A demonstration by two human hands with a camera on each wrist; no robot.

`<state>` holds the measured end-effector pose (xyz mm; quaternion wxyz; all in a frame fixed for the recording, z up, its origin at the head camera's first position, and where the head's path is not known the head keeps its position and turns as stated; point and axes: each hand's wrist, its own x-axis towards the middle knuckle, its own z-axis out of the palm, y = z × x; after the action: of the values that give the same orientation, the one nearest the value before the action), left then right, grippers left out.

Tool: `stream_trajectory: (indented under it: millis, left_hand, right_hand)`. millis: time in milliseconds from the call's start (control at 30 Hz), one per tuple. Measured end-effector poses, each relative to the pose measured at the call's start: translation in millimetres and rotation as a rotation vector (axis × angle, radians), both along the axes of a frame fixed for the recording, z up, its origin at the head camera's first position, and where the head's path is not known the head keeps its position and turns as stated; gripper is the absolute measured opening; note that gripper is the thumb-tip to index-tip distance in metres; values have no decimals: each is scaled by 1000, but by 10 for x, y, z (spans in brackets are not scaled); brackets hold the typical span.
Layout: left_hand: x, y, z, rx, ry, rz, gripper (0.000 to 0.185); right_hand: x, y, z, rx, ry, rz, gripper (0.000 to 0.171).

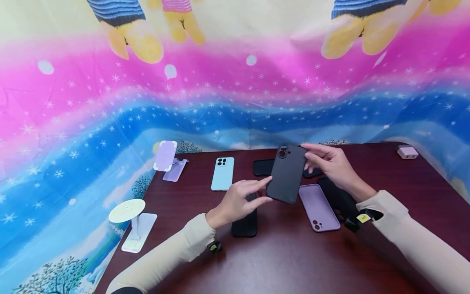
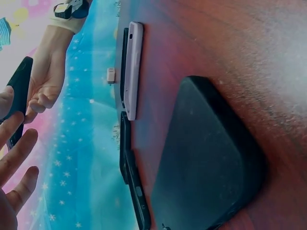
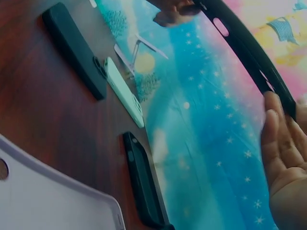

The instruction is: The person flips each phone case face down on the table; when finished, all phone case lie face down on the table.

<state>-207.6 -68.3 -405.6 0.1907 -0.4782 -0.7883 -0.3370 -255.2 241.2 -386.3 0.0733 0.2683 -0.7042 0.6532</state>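
Observation:
A black phone case (image 1: 286, 175) is held tilted above the dark wooden table (image 1: 293, 253), camera cutout at its far end. My left hand (image 1: 242, 200) pinches its lower left edge between thumb and forefinger; the other fingers (image 2: 17, 158) are spread straight. My right hand (image 1: 330, 163) grips the upper right edge, fingers curled round it (image 2: 45, 81). The right wrist view shows the case's thin rim (image 3: 249, 48) running past my right hand's fingers (image 3: 283, 158).
On the table lie a lilac case (image 1: 318, 206), a light blue phone (image 1: 222, 173), a black phone (image 1: 244, 224) under my left hand, and more black cases (image 1: 338, 198) at the right. Two phone stands (image 1: 128, 212) stand at the left edge, a white charger (image 1: 407, 152) far right.

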Motion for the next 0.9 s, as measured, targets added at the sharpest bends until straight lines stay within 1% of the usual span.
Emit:
stream_trajectory:
  millis: [100, 167, 367, 533, 633, 733, 833, 900]
  left_hand:
    - [17, 3, -28, 1, 16, 2, 60]
    - [23, 7, -34, 3, 27, 2, 59]
    - [38, 22, -45, 2, 64, 7, 60]
    - [46, 37, -87, -8, 75, 18, 59]
    - [57, 39, -135, -30, 77, 34, 57]
    - [76, 46, -185, -59, 84, 55, 56]
    - [100, 60, -234, -92, 98, 84, 56]
    - [122, 71, -260, -119, 86, 106, 57]
  right_hand:
    - [-28, 21, -16, 96, -4, -3, 40]
    - [-38, 33, -25, 142, -12, -7, 40]
    - [-48, 47, -36, 218, -27, -14, 39]
    - [-27, 19, -2, 283, -42, -24, 38]
    - [18, -25, 56, 339, -40, -28, 38]
    - [26, -53, 65, 404, -31, -30, 38]
    - [-26, -44, -1, 477, -23, -22, 39]
    - [-71, -33, -63, 524, -15, -6, 40]
